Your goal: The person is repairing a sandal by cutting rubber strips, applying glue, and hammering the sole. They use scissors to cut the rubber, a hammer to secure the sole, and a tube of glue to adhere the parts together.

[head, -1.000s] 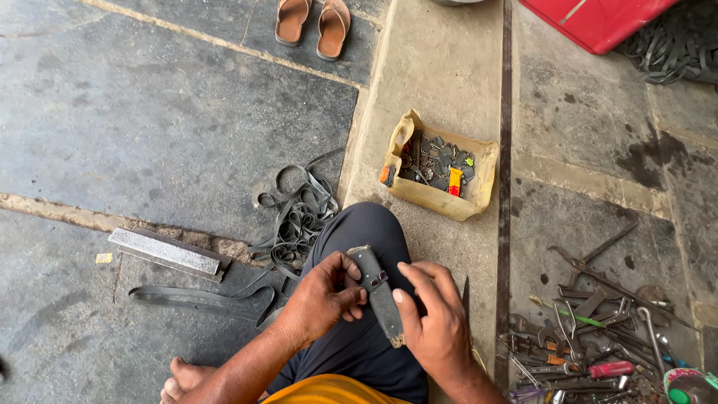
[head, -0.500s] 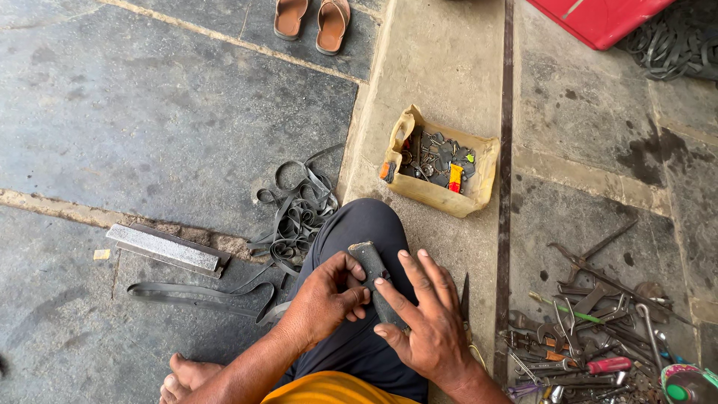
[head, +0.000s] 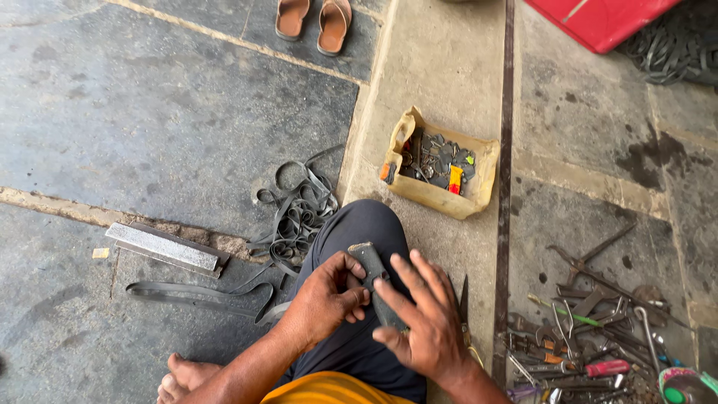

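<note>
Rubber strip (head: 378, 288), dark and flat, lay along the person's raised knee, where the left hand (head: 325, 295) pinched its near edge with fingers curled shut on it while the right hand (head: 422, 322) pressed down on it with flat, spread fingers. Just beyond the knee a tangle of black rubber bands (head: 295, 213) and a metal bar (head: 164, 247) lay to the left, a heap of hand tools (head: 591, 329) to the right. Farther off sat a yellowish tray (head: 479, 161) of small parts, then a pair of sandals (head: 314, 19).
</note>
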